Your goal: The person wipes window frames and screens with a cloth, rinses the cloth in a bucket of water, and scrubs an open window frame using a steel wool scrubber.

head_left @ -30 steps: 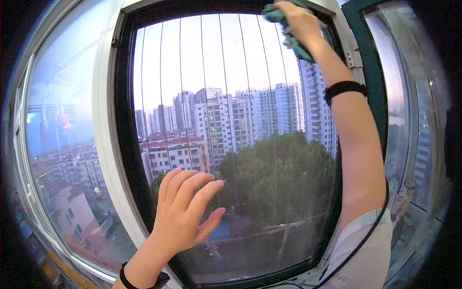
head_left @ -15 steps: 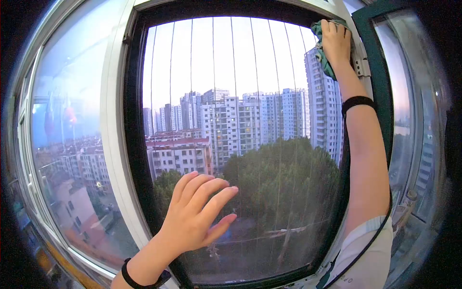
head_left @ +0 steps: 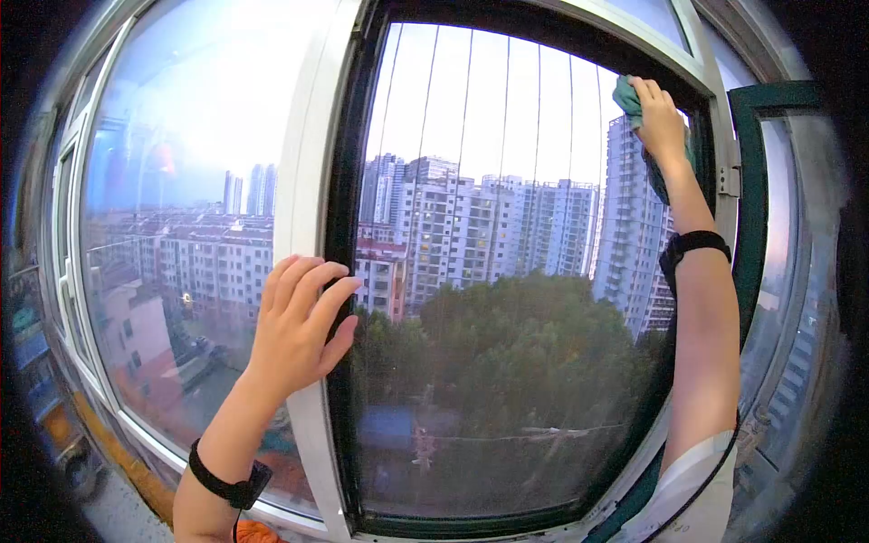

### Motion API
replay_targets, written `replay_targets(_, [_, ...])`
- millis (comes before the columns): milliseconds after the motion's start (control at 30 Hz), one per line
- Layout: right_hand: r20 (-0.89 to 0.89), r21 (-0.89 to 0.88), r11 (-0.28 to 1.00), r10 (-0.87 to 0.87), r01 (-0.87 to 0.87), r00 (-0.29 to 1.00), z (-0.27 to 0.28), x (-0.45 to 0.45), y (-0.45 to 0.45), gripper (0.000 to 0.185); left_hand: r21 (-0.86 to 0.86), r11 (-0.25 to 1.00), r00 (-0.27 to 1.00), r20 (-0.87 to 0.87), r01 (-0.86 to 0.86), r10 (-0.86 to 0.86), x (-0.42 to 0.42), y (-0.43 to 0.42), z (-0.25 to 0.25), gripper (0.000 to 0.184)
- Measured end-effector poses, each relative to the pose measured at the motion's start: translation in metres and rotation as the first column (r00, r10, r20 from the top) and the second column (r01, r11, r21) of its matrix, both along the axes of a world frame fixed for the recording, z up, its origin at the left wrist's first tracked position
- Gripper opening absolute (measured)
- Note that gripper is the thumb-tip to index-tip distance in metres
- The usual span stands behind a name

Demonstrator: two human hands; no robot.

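A large see-through pane (head_left: 507,389) is filling the middle of the view, with tower blocks (head_left: 489,217) and a broad tree (head_left: 534,339) showing through it. Another pane (head_left: 172,226) is standing to its left, beyond a white upright (head_left: 308,172). A dark frame (head_left: 343,217) is bordering the middle pane, and a green hinged frame (head_left: 749,204) is standing at its right.

The person's left hand (head_left: 294,321) is holding nothing; its fingers are spreading apart and curving in front of the white upright and dark frame, and whether they are touching either cannot be told. The right hand (head_left: 663,122) is staying raised near the middle pane's upper right corner, its fingers bending tightly over a green cloth (head_left: 626,98).

The cloth is covering only a small patch there, part of it hanging below the hand. The pane's left side, middle and bottom are lying well apart from it. How much the cloth has already gone over, and how much is remaining, is not showing clearly: no sharp line is dividing one part from another.
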State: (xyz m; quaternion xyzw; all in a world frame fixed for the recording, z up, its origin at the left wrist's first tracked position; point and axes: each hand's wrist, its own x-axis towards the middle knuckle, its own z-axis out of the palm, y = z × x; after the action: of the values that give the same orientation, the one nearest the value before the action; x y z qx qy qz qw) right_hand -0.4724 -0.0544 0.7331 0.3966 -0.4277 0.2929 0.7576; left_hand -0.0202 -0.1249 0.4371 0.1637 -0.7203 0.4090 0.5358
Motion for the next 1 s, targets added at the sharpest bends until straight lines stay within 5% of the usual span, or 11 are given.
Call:
replay_targets(233, [-0.118,0.043,0.985,0.17,-0.166,0.978,-0.002,0.183,-0.091,0.049,-0.066,0.998,1.0,-0.008,-0.012,0.012,-0.015,-0.005,0.012,0.039])
replay_targets(367, [-0.069,-0.198,0.907,0.365,-0.371,0.929,-0.036,0.303,-0.141,0.037,-0.093,0.996,0.998,-0.066,0.0,-0.007,-0.028,-0.011,0.018,0.039])
replay_targets(467, [-0.072,-0.223,0.888,0.396,-0.401,0.916,-0.034,0.295,-0.143,0.032,-0.103,0.994,0.996,-0.092,-0.024,0.015,-0.03,-0.016,0.017,0.04])
replay_targets(567, [-0.461,-0.092,0.929,0.279,-0.358,0.843,-0.019,0.254,-0.126,0.033,-0.128,0.99,0.99,-0.136,-0.057,0.039,-0.033,-0.021,0.018,0.042])
replay_targets(667, [-0.286,-0.012,0.992,0.115,-0.123,0.951,-0.015,0.202,-0.086,0.034,-0.124,0.988,0.985,-0.158,-0.091,0.07,-0.033,-0.02,0.017,0.043])
replay_targets(733, [-0.122,-0.076,0.962,0.254,-0.264,0.959,-0.006,0.144,-0.075,0.025,-0.137,0.981,0.978,-0.176,-0.137,0.112,-0.032,-0.02,0.016,0.045])
replay_targets(767, [-0.23,-0.115,0.9,0.388,-0.421,0.892,-0.002,0.107,-0.066,0.019,-0.131,0.983,0.979,-0.171,-0.132,0.109,-0.033,-0.02,0.016,0.045])
replay_targets(800, [-0.058,-0.207,0.94,0.265,-0.271,0.963,0.015,0.054,-0.063,0.055,-0.131,0.983,0.978,-0.179,-0.132,0.108,-0.033,-0.02,0.016,0.042])
replay_targets(833, [0.104,-0.191,0.947,0.281,-0.258,0.954,0.003,0.044,-0.042,0.055,-0.131,0.982,0.977,-0.186,-0.133,0.107,-0.034,-0.019,0.015,0.038])
replay_targets(967, [0.444,-0.121,0.963,-0.163,0.239,0.881,-0.025,-0.057,0.008,0.058,-0.12,0.986,0.984,-0.149,-0.114,0.096,-0.033,-0.016,0.013,0.036])
replay_targets(1000, [0.382,-0.108,0.961,-0.195,0.253,0.903,-0.039,-0.068,0.018,0.057,-0.111,0.987,0.983,-0.151,-0.117,0.099,-0.032,-0.015,0.012,0.036])
